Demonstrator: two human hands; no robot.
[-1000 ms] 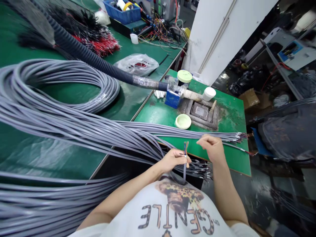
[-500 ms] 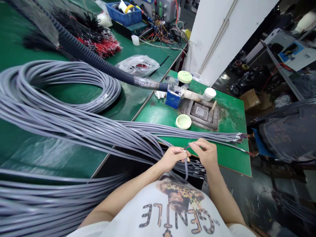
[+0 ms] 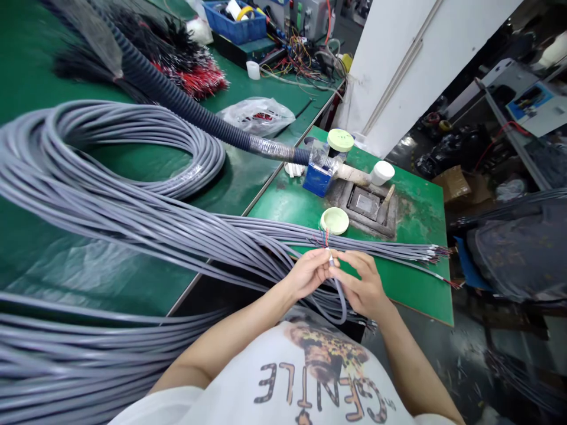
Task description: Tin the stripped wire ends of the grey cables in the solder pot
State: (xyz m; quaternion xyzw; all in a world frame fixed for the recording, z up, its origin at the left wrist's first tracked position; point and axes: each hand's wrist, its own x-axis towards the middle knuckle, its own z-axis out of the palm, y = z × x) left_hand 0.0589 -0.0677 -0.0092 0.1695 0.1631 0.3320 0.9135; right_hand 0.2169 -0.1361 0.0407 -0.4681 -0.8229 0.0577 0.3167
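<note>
Between my hands is the end of a grey cable, with thin coloured wires fanning out upward and a white band at the end of its jacket. My left hand pinches the cable just below the wires. From the other side, the fingers of my right hand close on the same spot, thumb and fingertips at the jacket. The cable curves down below my hands toward my shirt. Just beyond lies a bundle of grey cables, their stripped ends pointing right.
A large coil of grey cable covers the left bench, with more cables nearer me. A ribbed hose runs to a blue box. Beside it are a recessed metal plate, a pale green lid and a white cup.
My right hand has come down from the wire tips to the cable jacket beside my left hand. The coloured wires now point upward. The view has shifted slightly.
</note>
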